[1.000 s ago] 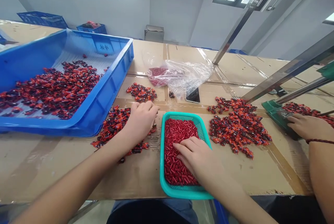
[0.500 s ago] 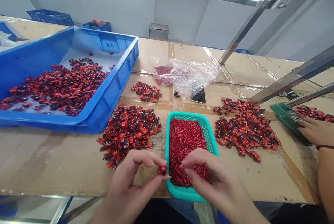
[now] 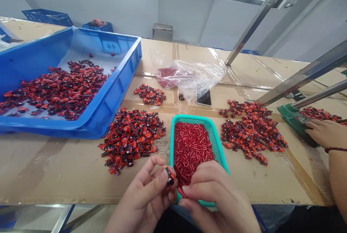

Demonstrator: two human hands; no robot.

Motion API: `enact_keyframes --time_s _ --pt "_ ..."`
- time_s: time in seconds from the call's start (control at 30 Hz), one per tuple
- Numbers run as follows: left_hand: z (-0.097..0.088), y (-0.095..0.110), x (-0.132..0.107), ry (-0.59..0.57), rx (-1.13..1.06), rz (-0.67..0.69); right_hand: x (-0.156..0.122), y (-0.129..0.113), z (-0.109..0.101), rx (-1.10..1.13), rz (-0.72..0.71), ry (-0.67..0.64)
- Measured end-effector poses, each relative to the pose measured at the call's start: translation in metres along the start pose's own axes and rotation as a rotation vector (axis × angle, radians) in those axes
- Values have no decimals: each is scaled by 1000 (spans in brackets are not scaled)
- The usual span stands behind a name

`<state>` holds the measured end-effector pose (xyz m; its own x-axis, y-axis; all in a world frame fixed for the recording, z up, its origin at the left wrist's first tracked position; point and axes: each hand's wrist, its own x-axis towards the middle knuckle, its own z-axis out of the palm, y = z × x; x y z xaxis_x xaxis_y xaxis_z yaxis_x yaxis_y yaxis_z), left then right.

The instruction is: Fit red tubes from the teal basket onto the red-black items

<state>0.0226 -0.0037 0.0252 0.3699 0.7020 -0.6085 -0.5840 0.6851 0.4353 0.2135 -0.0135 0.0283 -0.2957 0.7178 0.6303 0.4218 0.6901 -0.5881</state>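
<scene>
Between the thumb and fingers of my left hand [image 3: 148,193] is a small orange-and-black plastic part [image 3: 170,179], its dark round end turned toward my right hand. My right hand [image 3: 217,197] pinches a small red tube [image 3: 181,191] at its fingertips, close beside the part but apart from it. Under and behind my hands stands a green basket [image 3: 222,153] filled with red tubes [image 3: 192,146]. A pile of orange-and-black parts [image 3: 132,135] lies left of the basket, and another pile [image 3: 252,128] lies to its right.
A large blue bin [image 3: 119,92] holding many similar parts stands at left. Behind the basket lie a clear plastic bag [image 3: 200,73], a phone [image 3: 204,97] and a small pile [image 3: 150,94]. At right, another person's hand [image 3: 325,133] touches a green tool base [image 3: 295,121] near metal posts.
My left hand has turned the orange-and-black part and drawn it lower. My right hand has moved down and left, and a red tube now shows at its fingertips.
</scene>
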Motion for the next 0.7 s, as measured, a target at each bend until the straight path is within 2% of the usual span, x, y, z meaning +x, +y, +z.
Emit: enact_keyframes --time_s 0.13,0.4,0.5,0.57,0.63,0.7 --pt "1 -3 -2 -9 -43 -51 -1 -2 5 -68 -30 7" --pt "-9 -11 1 -42 47 31 -4 -3 11 -193 -81 13" --pt "-11 -12 0 -105 132 89 -1 -2 10 -126 -26 14" --pt "-14 -13 -1 -172 178 97 -1 0 7 -57 19 -30" --pt "-17 -14 -2 -218 211 70 -3 2 2 -4 28 -127" --pt "-19 -17 -4 -254 222 32 -9 1 -2 79 121 -233"
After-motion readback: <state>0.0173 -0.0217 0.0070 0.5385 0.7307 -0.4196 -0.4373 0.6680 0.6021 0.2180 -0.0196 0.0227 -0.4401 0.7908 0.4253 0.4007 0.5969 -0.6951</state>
